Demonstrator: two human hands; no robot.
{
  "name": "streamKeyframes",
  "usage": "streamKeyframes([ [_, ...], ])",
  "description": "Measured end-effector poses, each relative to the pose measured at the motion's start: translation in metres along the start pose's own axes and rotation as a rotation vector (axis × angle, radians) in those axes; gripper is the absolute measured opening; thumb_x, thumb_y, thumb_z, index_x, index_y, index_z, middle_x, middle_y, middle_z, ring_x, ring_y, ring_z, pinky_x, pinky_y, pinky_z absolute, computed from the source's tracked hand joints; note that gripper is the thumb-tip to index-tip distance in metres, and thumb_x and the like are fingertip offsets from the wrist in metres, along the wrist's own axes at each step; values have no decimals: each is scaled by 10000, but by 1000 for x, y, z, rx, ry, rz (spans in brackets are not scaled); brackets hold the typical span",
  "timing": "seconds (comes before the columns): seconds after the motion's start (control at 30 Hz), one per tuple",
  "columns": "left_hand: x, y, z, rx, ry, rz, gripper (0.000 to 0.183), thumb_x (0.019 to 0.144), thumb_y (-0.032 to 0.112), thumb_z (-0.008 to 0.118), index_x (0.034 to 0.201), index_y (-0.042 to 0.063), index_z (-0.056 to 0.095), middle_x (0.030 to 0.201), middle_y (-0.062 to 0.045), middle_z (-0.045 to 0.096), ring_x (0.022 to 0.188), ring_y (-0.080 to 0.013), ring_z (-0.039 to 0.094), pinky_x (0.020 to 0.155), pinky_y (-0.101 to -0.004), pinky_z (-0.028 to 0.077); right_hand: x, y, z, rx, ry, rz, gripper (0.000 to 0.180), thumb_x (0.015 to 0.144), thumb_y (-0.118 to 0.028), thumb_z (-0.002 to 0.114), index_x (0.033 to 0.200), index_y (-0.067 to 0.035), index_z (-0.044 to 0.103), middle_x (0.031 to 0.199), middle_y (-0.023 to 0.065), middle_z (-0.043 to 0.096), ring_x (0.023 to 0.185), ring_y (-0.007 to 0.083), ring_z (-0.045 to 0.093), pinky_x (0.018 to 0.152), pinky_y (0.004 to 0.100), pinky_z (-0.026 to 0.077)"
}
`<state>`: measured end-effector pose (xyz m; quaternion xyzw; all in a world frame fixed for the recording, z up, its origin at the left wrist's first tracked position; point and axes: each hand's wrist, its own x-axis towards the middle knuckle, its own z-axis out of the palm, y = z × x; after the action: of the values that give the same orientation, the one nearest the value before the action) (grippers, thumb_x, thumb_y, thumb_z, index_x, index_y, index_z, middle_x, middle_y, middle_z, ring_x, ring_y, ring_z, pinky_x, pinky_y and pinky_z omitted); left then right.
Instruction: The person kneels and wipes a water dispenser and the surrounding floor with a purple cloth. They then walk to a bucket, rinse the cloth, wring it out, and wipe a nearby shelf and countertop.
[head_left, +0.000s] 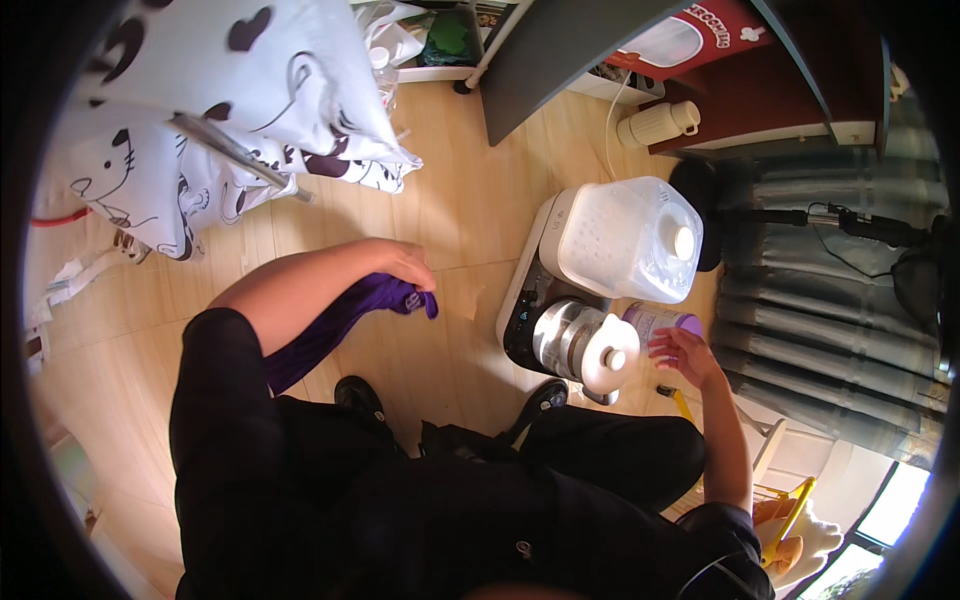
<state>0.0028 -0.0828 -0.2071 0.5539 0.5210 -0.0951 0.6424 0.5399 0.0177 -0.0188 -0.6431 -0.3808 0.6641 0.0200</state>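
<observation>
My left hand (407, 264) is closed on a bunched end of a purple cloth (330, 326), which hangs down towards my knee. My right hand (684, 354) has its fingers spread in front of a canister with a purple lid (643, 321); whether it touches the canister is hard to tell. Left of that hand stands a glass kettle (555, 341) with a pale lid (613, 354), on a base with a dark control panel (519, 322). Behind the kettle, on the same appliance, sits a translucent plastic bin (600, 240) with a clear domed lid (671, 255), probably a bottle steriliser.
A cream vacuum flask (660, 125) lies or stands by a dark grey cabinet panel (547, 82). Printed white fabric (247, 135) hangs at upper left beside a metal pole (232, 154). Grey curtains (817, 300) and a black stand (847, 221) are at right. A yellow-framed item (787, 517) holds plush toys.
</observation>
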Motion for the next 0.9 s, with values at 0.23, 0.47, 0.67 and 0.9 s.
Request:
streamKeyframes([
  [0.23,66,30,56,167,-105,160,430,763,303,700,1114,55,695,856,-132,716,759,-216,649,707,-352,522,125,54,-7,219,88,40,423,1026,-386,420,1253,-50,540,1162,118,645,1104,268,611,885,468,527],
  [0.47,123,47,58,-171,258,364,783,827,104,643,1532,168,307,987,-156,706,860,-207,651,770,-334,511,203,94,16,477,150,92,319,990,-403,457,1086,-126,582,1110,118,656,1032,297,631,863,447,527],
  [0.67,151,75,59,-155,184,319,933,757,133,663,1548,45,177,1328,-313,533,1202,-391,558,999,-382,454,227,98,31,544,197,74,341,986,-416,460,1106,-121,582,1124,122,653,1041,295,629,877,446,523],
  [0.9,164,71,65,-266,229,392,1018,759,71,623,1580,153,27,1373,-299,505,1252,-389,523,1037,-388,423,216,99,37,546,173,97,368,982,-431,464,1130,-115,582,1140,126,649,1051,293,627,892,444,519],
])
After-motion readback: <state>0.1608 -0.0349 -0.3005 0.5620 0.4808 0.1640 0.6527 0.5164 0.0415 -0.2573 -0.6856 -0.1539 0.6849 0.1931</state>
